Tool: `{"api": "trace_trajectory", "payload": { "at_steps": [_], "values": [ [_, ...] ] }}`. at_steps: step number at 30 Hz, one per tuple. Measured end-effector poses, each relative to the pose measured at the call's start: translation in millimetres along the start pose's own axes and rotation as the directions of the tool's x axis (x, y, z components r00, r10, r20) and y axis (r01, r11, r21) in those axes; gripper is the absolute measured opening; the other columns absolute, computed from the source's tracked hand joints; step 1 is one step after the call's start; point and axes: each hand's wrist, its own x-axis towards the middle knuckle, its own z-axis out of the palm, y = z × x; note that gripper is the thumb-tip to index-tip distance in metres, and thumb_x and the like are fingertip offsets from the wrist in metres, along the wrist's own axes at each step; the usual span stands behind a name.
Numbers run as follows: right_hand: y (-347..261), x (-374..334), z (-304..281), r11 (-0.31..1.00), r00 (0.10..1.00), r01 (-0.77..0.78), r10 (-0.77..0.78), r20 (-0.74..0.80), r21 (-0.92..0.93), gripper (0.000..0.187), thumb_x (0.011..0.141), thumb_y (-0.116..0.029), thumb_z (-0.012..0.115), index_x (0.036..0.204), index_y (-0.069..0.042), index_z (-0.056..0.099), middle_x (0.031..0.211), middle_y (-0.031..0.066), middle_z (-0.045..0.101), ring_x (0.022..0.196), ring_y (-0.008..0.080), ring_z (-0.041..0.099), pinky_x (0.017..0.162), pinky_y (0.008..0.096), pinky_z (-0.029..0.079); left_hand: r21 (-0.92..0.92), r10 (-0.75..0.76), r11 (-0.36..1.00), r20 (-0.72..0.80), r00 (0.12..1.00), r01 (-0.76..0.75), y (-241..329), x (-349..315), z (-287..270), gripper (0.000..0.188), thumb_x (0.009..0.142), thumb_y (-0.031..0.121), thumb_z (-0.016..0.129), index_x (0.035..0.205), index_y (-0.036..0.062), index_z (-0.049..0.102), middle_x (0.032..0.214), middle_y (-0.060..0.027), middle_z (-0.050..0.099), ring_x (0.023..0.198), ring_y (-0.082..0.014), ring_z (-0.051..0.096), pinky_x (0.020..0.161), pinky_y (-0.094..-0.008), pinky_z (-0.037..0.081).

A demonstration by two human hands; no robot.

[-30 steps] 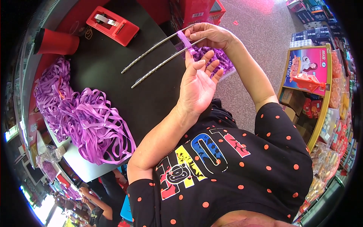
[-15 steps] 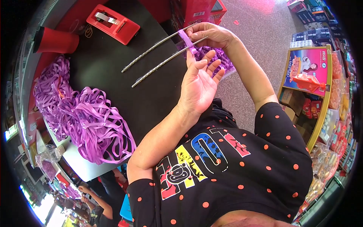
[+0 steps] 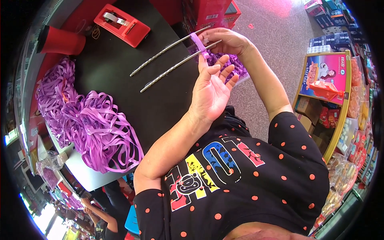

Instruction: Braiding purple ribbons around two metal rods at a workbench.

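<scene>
Two metal rods (image 3: 170,74) with twisted, drill-bit-like ends stick out over the dark table, side by side. A purple ribbon (image 3: 198,45) is wrapped across both of them. At its right side, my right hand (image 3: 229,41) is closed, the curled fingertips gripping the ribbon between the rods; a small pale spot there is too small to name. Below the rods my left hand (image 3: 211,90) is open, palm up with fingers apart, and its index fingertip touches the ribbon's lower end. More purple ribbon (image 3: 236,66) lies in a clear container behind my hands.
Loose purple ribbon (image 3: 102,132) is heaped along the left of the dark table (image 3: 116,80). A red tape dispenser (image 3: 122,25) and a red cylinder (image 3: 64,41) stand at the back. Right is a display rack (image 3: 325,78) with packaged goods. Another person's arm (image 3: 98,212) shows lower left.
My right hand has lowered slightly, and its fingers have curled further behind the ribbon. My left hand and the rods have hardly moved.
</scene>
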Motion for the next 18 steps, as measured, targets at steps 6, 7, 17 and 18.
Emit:
{"api": "trace_trajectory", "payload": {
  "at_steps": [6, 7, 17, 18],
  "values": [
    [20, 7, 10, 0.983, 0.992, -0.108, 0.096, 0.085, 0.150, 0.026, 0.092, -0.018, 0.058, 0.111, 0.000, 0.062, 0.090, 0.0079, 0.067, 0.080, 0.0165, 0.065, 0.073, 0.0278, 0.054, -0.046, -0.032, 0.998, 0.028, 0.999, 0.033, 2, 0, -2, 0.060, 0.085, 0.013, 0.058, 0.138, 0.0272, 0.033, 0.119, -0.0089, 0.056, 0.109, -0.0251, 0.053, 0.096, -0.0442, 0.042],
    [21, 6, 11, 0.979, 0.992, -0.087, 0.068, 0.108, 0.185, 0.025, 0.092, -0.019, 0.058, 0.109, -0.001, 0.062, 0.088, 0.0076, 0.067, 0.078, 0.0162, 0.065, 0.071, 0.0276, 0.054, -0.048, -0.038, 0.998, 0.041, 0.998, 0.040, 2, -1, -1, 0.060, 0.085, 0.013, 0.058, 0.138, 0.0271, 0.033, 0.119, -0.0088, 0.056, 0.109, -0.0250, 0.053, 0.096, -0.0441, 0.042],
    [15, 6, 10, 0.961, 0.993, -0.105, 0.087, 0.079, 0.257, 0.013, 0.088, -0.020, 0.065, 0.092, -0.007, 0.065, 0.079, 0.0045, 0.064, 0.070, 0.0125, 0.061, 0.064, 0.0267, 0.052, -0.032, -0.027, 0.999, 0.019, 0.999, 0.028, 1, 0, -2, 0.060, 0.084, 0.013, 0.058, 0.138, 0.0258, 0.033, 0.117, -0.0089, 0.057, 0.108, -0.0250, 0.053, 0.096, -0.0440, 0.042],
    [16, 7, 8, 0.961, 0.993, -0.104, 0.086, 0.079, 0.258, 0.013, 0.088, -0.020, 0.065, 0.092, -0.007, 0.065, 0.079, 0.0045, 0.064, 0.070, 0.0125, 0.061, 0.064, 0.0267, 0.052, -0.033, -0.022, 0.999, 0.018, 1.000, 0.022, 1, 0, -2, 0.060, 0.084, 0.013, 0.058, 0.137, 0.0253, 0.034, 0.116, -0.0088, 0.058, 0.108, -0.0250, 0.054, 0.096, -0.0441, 0.042]
  ]
}}
